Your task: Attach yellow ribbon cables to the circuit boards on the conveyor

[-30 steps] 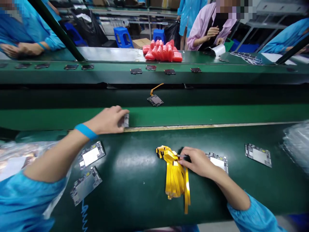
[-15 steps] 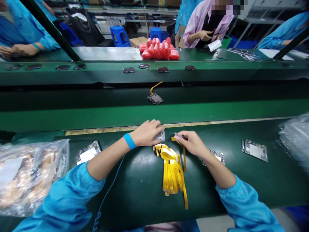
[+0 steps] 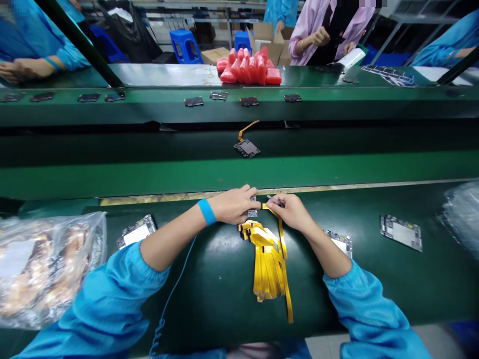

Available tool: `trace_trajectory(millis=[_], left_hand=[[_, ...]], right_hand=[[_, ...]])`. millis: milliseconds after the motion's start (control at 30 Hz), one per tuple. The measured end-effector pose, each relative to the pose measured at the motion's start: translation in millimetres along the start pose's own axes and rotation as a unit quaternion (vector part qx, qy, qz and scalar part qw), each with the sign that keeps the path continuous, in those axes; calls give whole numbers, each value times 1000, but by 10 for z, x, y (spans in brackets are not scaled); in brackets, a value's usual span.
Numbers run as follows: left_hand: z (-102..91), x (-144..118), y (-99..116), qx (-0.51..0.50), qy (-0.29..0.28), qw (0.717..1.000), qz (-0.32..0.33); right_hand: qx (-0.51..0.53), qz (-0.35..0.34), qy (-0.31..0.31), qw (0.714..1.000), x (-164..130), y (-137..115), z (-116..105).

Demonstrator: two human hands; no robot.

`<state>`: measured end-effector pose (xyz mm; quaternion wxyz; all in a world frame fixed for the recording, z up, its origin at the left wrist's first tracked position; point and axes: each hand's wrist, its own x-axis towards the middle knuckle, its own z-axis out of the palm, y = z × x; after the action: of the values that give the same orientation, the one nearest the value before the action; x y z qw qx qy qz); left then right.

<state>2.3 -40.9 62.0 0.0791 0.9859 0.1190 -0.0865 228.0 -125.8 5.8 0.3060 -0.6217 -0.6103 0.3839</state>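
Both hands meet at the far edge of the dark green surface [image 3: 209,279], each grip closed small. Left hand [image 3: 234,205], with a blue wrist strap [image 3: 207,212], has its fingers curled and pressed down on a small circuit board [image 3: 252,211], only a corner of which shows past the fingertips. Right hand [image 3: 290,212] pinches a thin tool, seemingly tweezers [image 3: 275,201], between thumb and forefinger, its tip aimed left toward the board and resting at the top end of a single yellow flex cable [image 3: 280,232].

That cable starts just beside the board, between the two hands, and runs back toward the person, its long axis roughly straight toward the near edge with a slight bend at the top. Just below the hands lies a bundle of yellow flex cables [image 3: 267,264], lengthwise the same way, ends fanned at the top.

More boards lie on the surface: one left of the arm [image 3: 136,232], one partly under the right forearm [image 3: 339,242], one well to the right [image 3: 401,232]. A clear plastic bag [image 3: 45,269] sits far left. On the green belt [image 3: 149,174] beyond, a board with an orange cable [image 3: 247,147] lies alone.
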Motion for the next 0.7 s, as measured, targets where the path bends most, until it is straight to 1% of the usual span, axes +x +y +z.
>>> trace_trajectory(millis=[100,200,400,533,700], left_hand=[[33,-28,-27,-20,24,1000,1],[90,-81,-39,-37,48,998,-11],[201,-168,-23,-47,89,995,-9],[221,-177,-16,-56,94,994,-13],[219,-172,-14,-61,94,994,-11]], right_hand=[[-23,15,-1,1000,-2,-38,3],[-68,34,1,997,-5,-111,40],[-156,63,23,986,-19,-273,107],[-187,71,20,980,-28,-315,95],[-201,75,7,977,-39,-331,76]])
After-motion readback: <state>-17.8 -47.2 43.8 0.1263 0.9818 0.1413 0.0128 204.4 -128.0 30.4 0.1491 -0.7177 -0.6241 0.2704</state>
